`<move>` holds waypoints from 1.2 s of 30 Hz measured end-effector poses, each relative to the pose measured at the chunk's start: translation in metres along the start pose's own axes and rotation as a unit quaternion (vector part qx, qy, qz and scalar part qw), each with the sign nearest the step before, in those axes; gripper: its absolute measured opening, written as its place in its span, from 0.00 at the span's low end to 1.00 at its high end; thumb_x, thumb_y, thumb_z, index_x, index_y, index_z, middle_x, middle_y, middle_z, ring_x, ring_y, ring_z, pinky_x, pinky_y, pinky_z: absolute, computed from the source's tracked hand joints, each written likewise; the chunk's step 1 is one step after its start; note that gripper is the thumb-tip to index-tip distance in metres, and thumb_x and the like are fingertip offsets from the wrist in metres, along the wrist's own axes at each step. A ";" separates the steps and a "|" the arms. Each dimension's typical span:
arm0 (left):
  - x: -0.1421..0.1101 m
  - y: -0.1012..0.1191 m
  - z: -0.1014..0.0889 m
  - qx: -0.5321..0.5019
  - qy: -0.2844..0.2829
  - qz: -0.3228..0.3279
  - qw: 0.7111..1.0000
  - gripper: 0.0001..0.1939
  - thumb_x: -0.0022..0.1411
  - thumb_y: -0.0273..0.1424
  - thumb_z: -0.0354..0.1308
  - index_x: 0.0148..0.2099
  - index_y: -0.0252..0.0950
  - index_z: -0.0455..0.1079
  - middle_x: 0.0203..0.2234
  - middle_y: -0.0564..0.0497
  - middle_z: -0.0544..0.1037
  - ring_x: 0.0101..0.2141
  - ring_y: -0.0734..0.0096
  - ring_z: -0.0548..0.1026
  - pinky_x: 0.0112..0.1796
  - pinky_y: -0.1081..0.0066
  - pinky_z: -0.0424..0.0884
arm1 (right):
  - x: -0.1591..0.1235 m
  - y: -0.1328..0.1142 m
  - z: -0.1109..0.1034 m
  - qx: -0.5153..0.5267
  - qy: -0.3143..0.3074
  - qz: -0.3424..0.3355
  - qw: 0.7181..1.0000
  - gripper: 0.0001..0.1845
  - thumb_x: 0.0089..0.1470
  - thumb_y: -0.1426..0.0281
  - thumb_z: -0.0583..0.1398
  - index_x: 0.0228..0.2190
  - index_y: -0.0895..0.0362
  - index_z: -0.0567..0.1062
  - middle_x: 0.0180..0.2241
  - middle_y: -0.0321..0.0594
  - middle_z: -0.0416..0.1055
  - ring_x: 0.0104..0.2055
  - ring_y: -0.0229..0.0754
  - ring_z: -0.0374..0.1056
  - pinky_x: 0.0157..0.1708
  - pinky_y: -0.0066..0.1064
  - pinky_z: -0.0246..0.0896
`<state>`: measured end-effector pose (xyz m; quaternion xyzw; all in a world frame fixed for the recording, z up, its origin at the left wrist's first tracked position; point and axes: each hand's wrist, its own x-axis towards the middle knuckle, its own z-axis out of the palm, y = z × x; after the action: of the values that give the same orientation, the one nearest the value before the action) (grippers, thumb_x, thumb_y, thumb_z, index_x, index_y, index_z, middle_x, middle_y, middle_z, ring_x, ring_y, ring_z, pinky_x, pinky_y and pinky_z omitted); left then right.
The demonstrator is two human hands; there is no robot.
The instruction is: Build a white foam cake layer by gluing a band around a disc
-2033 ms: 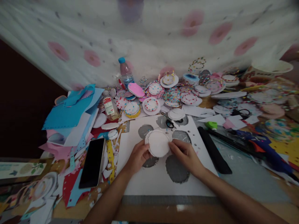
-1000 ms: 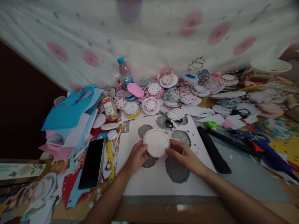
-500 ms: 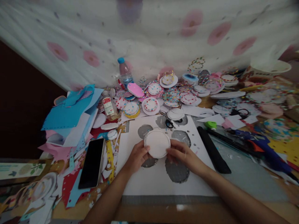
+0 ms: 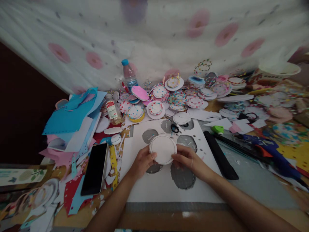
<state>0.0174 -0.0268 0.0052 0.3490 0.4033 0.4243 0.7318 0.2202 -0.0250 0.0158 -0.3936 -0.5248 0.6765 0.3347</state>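
Both hands hold a round white foam disc [image 4: 163, 149] above a white sheet [image 4: 159, 183] that has round holes cut in it. My left hand [image 4: 143, 161] pinches the disc's left edge, thumb on top. My right hand [image 4: 188, 161] grips its right edge, fingers curled under. The disc faces up and looks like two stacked layers with a thin outline near the rim.
A black phone [image 4: 95, 169] lies to the left beside blue and pink foam sheets [image 4: 70, 119]. Decorated discs [image 4: 155, 108], a glue bottle [image 4: 112, 111] and a water bottle [image 4: 128, 74] stand behind. Small scissors [image 4: 175, 128], a black strip [image 4: 220, 158] and a green item [image 4: 218, 129] lie to the right.
The disc's layers, offset two seconds ago, now sit aligned. Both hands shifted their grip slightly around the rim; the disc stayed over the sheet.
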 end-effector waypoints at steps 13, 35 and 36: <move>0.000 0.005 0.009 -0.020 -0.078 0.036 0.996 0.34 0.43 0.36 0.71 0.53 0.40 0.67 0.48 0.42 0.74 0.42 0.55 0.76 0.38 0.61 0.75 | 0.001 0.001 0.000 0.027 0.007 -0.011 1.000 0.14 0.55 0.59 0.57 0.30 0.58 0.68 0.19 0.30 0.62 0.19 0.32 0.54 0.20 0.26 0.47; -0.001 0.009 0.011 0.029 -0.098 0.048 0.994 0.48 0.47 0.32 0.70 0.64 0.46 0.47 0.38 0.50 0.76 0.29 0.72 0.74 0.28 0.74 0.74 | 0.004 0.007 0.001 0.166 0.089 0.021 0.982 0.17 0.54 0.54 0.59 0.29 0.56 0.68 0.22 0.31 0.61 0.21 0.32 0.58 0.15 0.21 0.57; 0.000 0.009 0.011 0.028 -0.087 0.058 0.994 0.46 0.47 0.32 0.70 0.63 0.46 0.48 0.36 0.52 0.76 0.28 0.73 0.73 0.27 0.74 0.74 | 0.004 0.007 0.001 0.171 0.091 0.019 0.981 0.17 0.54 0.55 0.59 0.28 0.56 0.67 0.22 0.30 0.60 0.20 0.32 0.57 0.15 0.21 0.56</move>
<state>0.0242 -0.0256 0.0176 0.4277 0.3286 0.4226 0.7283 0.2169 -0.0232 0.0087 -0.4004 -0.3607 0.7239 0.4307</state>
